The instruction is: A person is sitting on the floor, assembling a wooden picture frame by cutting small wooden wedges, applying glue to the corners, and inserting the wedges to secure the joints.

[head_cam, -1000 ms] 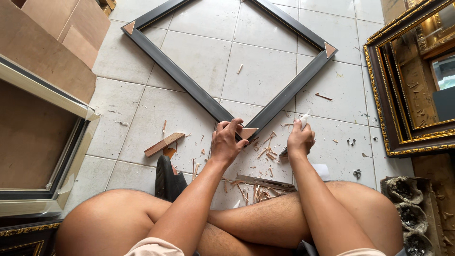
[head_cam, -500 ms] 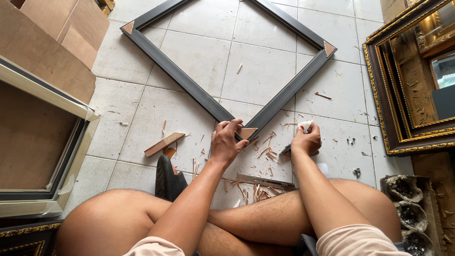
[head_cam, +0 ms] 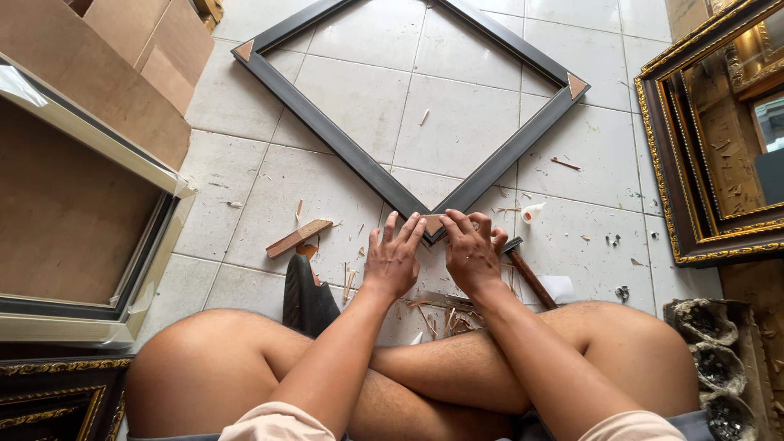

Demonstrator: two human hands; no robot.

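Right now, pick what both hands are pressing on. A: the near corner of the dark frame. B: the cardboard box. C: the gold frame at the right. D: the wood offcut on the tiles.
A: the left hand and right hand meet with fingertips on the near corner of the dark frame, apart from everything else.

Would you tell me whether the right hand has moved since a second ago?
Yes. The right hand has moved left, onto the near corner of the dark square wooden frame, beside the left hand.
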